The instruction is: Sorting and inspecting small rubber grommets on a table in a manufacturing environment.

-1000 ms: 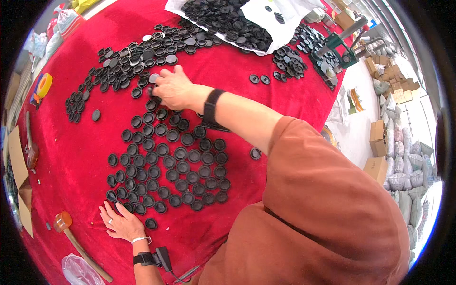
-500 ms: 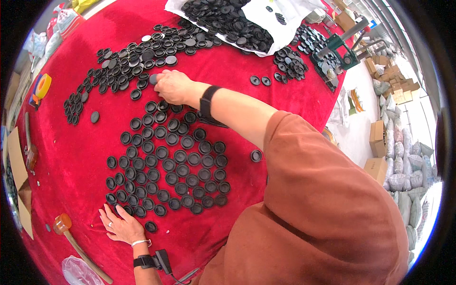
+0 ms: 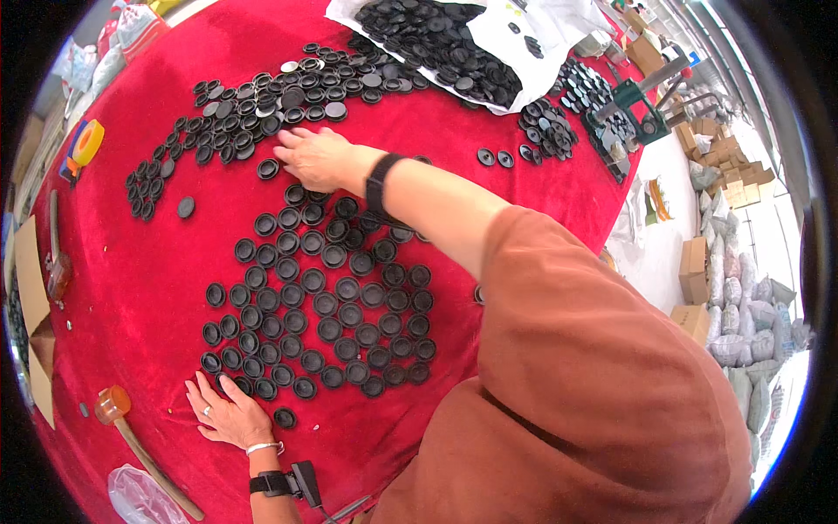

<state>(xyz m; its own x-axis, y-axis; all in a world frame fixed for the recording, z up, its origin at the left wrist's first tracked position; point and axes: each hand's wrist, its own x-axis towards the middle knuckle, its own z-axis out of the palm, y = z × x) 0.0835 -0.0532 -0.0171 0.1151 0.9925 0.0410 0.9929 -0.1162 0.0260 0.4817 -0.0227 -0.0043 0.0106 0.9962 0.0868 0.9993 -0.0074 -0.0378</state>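
Note:
Black round plastic caps (image 3: 346,314) lie hollow side up, spread in a broad patch on the red cloth (image 3: 131,306). At the near left end of that patch my left hand (image 3: 229,412) rests flat, fingers spread, its fingertips touching the edge of a cap. My right hand (image 3: 312,159) reaches across the far end of the patch. Its fingers are stretched out beside a single cap (image 3: 268,168), and no cap shows in them; the palm side is hidden. Just beyond the fingers runs a long, loose heap of similar caps (image 3: 236,118).
A white sack (image 3: 532,74) full of black discs lies at the far side. Right of it stands a green hand press (image 3: 633,109) beside more caps. A hammer with an orange head (image 3: 113,403), a clear plastic bag (image 3: 144,499) and a yellow tape roll (image 3: 88,142) lie on the left.
The dark disc at my right fingertips no longer shows there, and those fingers have spread. My left hand stays by the same caps. The whole view has shifted slightly.

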